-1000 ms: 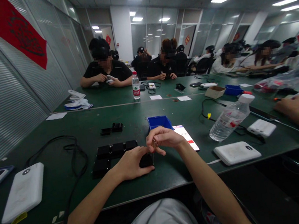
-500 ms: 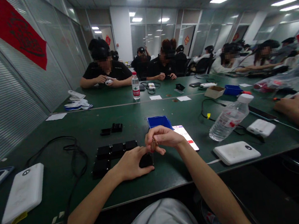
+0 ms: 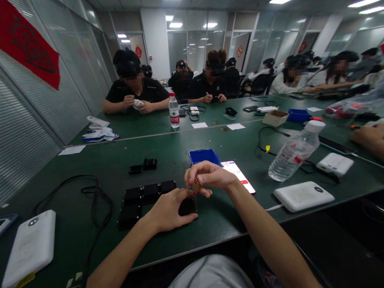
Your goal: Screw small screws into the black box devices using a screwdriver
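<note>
1. Head view, left hand (image 3: pixel 168 209): thumb and fingers are parted only as wide as the black piece (image 3: pixel 188 206) between them, thumb on its near side, fingers on its far side. The piece lies on the green table (image 3: pixel 220 227), just right of a group of black blocks (image 3: pixel 151 193).
2. Head view, right hand (image 3: pixel 209 177): the fingertips are nearly closed in a pinch on a small brownish item (image 3: pixel 196 185), above the black piece's far right corner. Its exact form, and whether it touches the piece, I cannot tell.
3. Handling, as a judgement: keep the left grip firm and low so the piece stays flat; hold the small item upright, and press gently so the corner does not tip.
4. The blue box (image 3: pixel 203 155) lies just beyond the right hand, the lit phone (image 3: pixel 242 181) to its right; keep the right wrist clear of both.
</note>
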Available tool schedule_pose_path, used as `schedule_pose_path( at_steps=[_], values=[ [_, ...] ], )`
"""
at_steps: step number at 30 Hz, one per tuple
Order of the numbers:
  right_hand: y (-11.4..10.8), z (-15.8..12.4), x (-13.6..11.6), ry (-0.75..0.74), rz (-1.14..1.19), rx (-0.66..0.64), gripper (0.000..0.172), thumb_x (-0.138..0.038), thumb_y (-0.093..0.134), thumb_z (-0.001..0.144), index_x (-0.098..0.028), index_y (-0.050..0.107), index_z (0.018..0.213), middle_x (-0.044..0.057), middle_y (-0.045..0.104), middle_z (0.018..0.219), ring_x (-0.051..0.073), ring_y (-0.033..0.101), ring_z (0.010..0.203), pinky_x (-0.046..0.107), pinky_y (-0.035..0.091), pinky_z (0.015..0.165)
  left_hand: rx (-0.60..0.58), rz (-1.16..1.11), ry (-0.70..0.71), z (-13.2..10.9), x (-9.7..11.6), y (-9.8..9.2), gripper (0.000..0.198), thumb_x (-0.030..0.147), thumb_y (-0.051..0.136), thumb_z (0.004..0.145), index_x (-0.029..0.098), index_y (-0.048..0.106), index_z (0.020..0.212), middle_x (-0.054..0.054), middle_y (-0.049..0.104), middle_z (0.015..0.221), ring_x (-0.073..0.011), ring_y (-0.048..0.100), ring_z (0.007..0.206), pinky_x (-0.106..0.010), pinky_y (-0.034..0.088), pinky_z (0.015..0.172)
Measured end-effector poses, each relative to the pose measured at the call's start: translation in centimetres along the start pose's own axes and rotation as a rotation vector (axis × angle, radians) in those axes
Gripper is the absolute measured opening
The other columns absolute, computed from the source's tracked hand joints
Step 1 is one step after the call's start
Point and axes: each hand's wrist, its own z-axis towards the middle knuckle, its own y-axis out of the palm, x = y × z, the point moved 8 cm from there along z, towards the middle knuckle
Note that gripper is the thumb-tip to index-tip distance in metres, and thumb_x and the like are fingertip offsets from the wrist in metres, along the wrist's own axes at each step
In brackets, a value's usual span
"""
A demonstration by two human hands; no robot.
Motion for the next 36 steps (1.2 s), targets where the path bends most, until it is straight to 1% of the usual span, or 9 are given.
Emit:
schedule_pose_path(
  at_steps=[6, 11, 21, 24, 28, 32, 36],
  values=[
    [0.31, 0.05, -0.59, -0.075, 0.027, -0.045, 0.018, -0.027, 0.076, 0.092, -0.013, 0.074, 0.103, 0.007, 0.071, 0.1, 0.005, 0.064, 0.051, 0.013, 0.042, 0.038, 0.0, 0.007, -0.004, 0.03, 0.06, -0.1, 0.05, 0.04, 0.075, 0.086, 0.025, 0.06, 0.132, -0.008, 0.07, 0.127, -0.0287, 0.068, 0.114, -0.043, 0.052, 0.104],
    [0.23, 0.07, -0.58, -0.093, 0.037, -0.049, 0.018, -0.026, 0.079, 0.089, -0.013, 0.073, 0.1, 0.006, 0.071, 0.099, 0.004, 0.062, 0.05, 0.012, 0.042, 0.039, 0.009, 0.014, -0.001, 0.01, 0.04, -0.09, 0.047, 0.04, 0.076, 0.086, 0.022, 0.062, 0.127, -0.008, 0.07, 0.125, -0.029, 0.069, 0.112, -0.042, 0.053, 0.102],
    [0.39, 0.19, -0.69, -0.085, 0.048, -0.033, 0.021, -0.027, 0.081, 0.086, -0.013, 0.07, 0.097, 0.004, 0.072, 0.097, 0.003, 0.059, 0.05, 0.012, 0.04, 0.037, 0.031, 0.001, 0.012, 0.0, 0.07, -0.22, 0.045, 0.038, 0.076, 0.085, 0.025, 0.062, 0.126, -0.006, 0.07, 0.125, -0.0272, 0.069, 0.112, -0.041, 0.054, 0.101],
    [0.42, 0.21, -0.59, -0.059, 0.051, -0.034, 0.024, -0.028, 0.082, 0.085, -0.014, 0.067, 0.097, 0.004, 0.074, 0.097, 0.003, 0.059, 0.048, 0.011, 0.041, 0.037, 0.025, 0.004, 0.009, 0.01, 0.09, -0.22, 0.046, 0.038, 0.077, 0.084, 0.024, 0.062, 0.125, -0.007, 0.07, 0.123, -0.0275, 0.069, 0.111, -0.041, 0.054, 0.1],
    [0.34, 0.2, -0.66, -0.056, 0.069, -0.011, 0.025, -0.024, 0.082, 0.086, -0.016, 0.06, 0.095, 0.005, 0.077, 0.099, 0.003, 0.057, 0.044, 0.012, 0.042, 0.037, 0.027, 0.019, -0.004, -0.04, -0.03, -0.19, 0.047, 0.038, 0.078, 0.083, 0.024, 0.061, 0.126, -0.007, 0.071, 0.122, -0.0277, 0.069, 0.11, -0.041, 0.054, 0.099],
    [-0.03, 0.15, -0.48, -0.05, 0.057, 0.035, 0.032, -0.024, 0.086, 0.081, -0.015, 0.057, 0.091, 0.003, 0.076, 0.091, 0.004, 0.059, 0.048, 0.01, 0.04, 0.037, 0.043, 0.012, 0.008, -0.11, -0.04, -0.21, 0.046, 0.038, 0.078, 0.083, 0.024, 0.062, 0.125, -0.007, 0.071, 0.123, -0.0273, 0.069, 0.111, -0.04, 0.054, 0.1],
    [-0.23, 0.13, -0.31, -0.045, 0.047, 0.047, 0.033, -0.024, 0.087, 0.079, -0.016, 0.056, 0.089, 0.001, 0.074, 0.085, 0.005, 0.06, 0.05, 0.01, 0.042, 0.037, 0.037, 0.001, 0.005, -0.07, -0.03, -0.17, 0.047, 0.037, 0.079, 0.083, 0.024, 0.062, 0.125, -0.007, 0.071, 0.125, -0.0272, 0.069, 0.113, -0.04, 0.054, 0.101]
  ],
)
